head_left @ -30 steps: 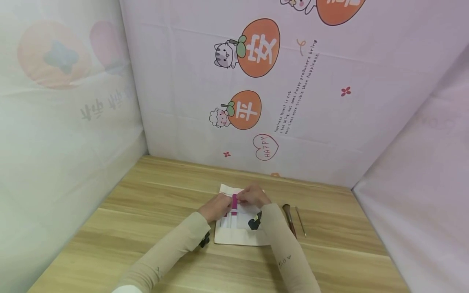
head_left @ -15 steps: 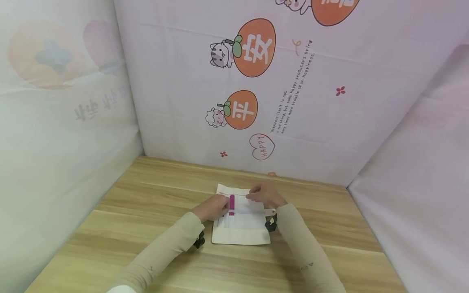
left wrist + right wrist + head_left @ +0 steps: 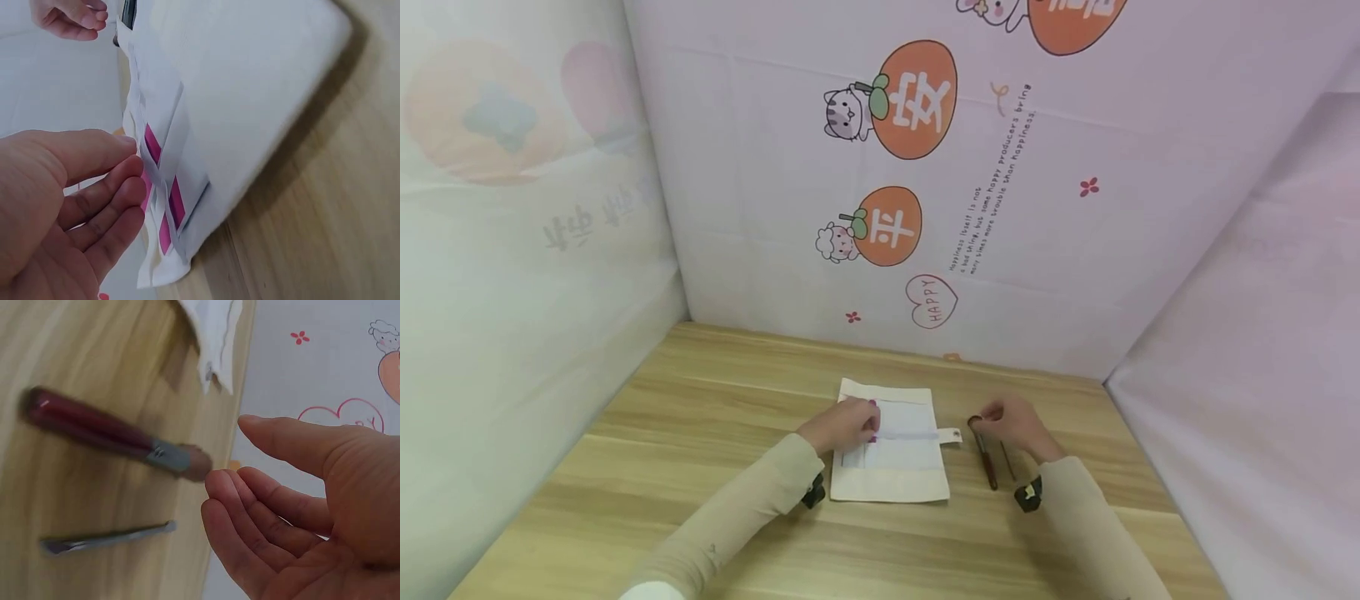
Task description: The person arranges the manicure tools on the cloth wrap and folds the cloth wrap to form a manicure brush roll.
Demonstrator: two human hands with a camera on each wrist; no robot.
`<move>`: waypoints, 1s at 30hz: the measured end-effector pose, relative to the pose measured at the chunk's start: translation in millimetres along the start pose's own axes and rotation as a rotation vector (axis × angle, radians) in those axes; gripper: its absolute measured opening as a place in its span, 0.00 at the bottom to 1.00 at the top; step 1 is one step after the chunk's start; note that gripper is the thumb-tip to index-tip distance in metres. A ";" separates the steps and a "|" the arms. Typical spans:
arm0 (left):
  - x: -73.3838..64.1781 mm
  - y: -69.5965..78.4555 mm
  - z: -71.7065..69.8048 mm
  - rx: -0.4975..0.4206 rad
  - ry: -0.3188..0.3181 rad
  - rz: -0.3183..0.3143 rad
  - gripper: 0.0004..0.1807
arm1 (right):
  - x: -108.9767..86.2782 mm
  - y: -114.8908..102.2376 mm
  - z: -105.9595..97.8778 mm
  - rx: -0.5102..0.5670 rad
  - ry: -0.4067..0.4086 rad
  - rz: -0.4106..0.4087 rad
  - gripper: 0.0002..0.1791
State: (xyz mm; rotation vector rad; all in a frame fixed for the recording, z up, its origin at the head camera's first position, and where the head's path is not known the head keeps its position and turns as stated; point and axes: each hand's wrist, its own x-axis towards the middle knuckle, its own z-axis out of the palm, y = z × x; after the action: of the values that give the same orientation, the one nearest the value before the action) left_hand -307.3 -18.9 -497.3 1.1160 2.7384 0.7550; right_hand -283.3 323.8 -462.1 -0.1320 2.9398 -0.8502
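Note:
A white fabric pouch (image 3: 891, 485) lies unfolded on the table, with an elastic band across it and a snap tab (image 3: 951, 436) on its right. Magenta flat strips (image 3: 177, 203) sit under the band at its left side. Over them is my left hand (image 3: 844, 423), thumb and forefinger close together at the band, nothing visibly held. My right hand (image 3: 1013, 422) hovers at the bristle end of a makeup brush (image 3: 94, 428) with a dark red handle. In the right wrist view its thumb and fingers stand apart, apparently not gripping the brush.
A thin metal tool (image 3: 112, 539) lies to the right of the brush, partly hidden by the right hand in the head view. White printed cloth (image 3: 790, 250) walls the wooden table (image 3: 722, 367) at the back and both sides.
My right hand has left the magenta strip and moved right, off the pouch, to the brush. My left hand stays over the pouch's left side, now covering most of the strip.

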 end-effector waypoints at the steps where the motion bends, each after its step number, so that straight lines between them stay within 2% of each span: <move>1: 1.6 -0.1 0.9 0.005 0.005 0.004 0.03 | -1.5 2.9 -0.1 0.002 0.002 -0.001 0.18; 6: 8.6 2.1 4.7 0.001 0.015 -0.009 0.04 | -5.6 9.7 5.7 0.001 0.010 0.027 0.17; 12: 15.1 11.0 7.8 0.014 0.017 0.001 0.05 | -4.3 11.9 20.3 0.018 0.039 0.042 0.11; 16: 17.1 14.8 11.9 0.067 0.017 0.001 0.03 | -2.4 13.1 26.1 0.033 0.041 0.038 0.27; 18: 17.4 15.7 13.4 0.088 0.021 -0.005 0.02 | 0.0 14.9 27.8 0.030 0.042 0.034 0.31; 25: 17.1 17.1 14.2 0.082 0.020 -0.005 0.06 | 12.3 21.6 29.5 0.020 0.051 0.032 0.32; 30: 16.4 16.5 12.3 0.064 0.034 -0.003 0.08 | 18.2 10.1 19.6 0.037 0.066 0.043 0.27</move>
State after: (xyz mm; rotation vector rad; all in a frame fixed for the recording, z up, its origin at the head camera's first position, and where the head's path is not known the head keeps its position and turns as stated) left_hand -305.6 7.3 -498.6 1.1210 2.8107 0.6966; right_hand -300.1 320.1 -484.9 -0.0388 2.9734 -0.9197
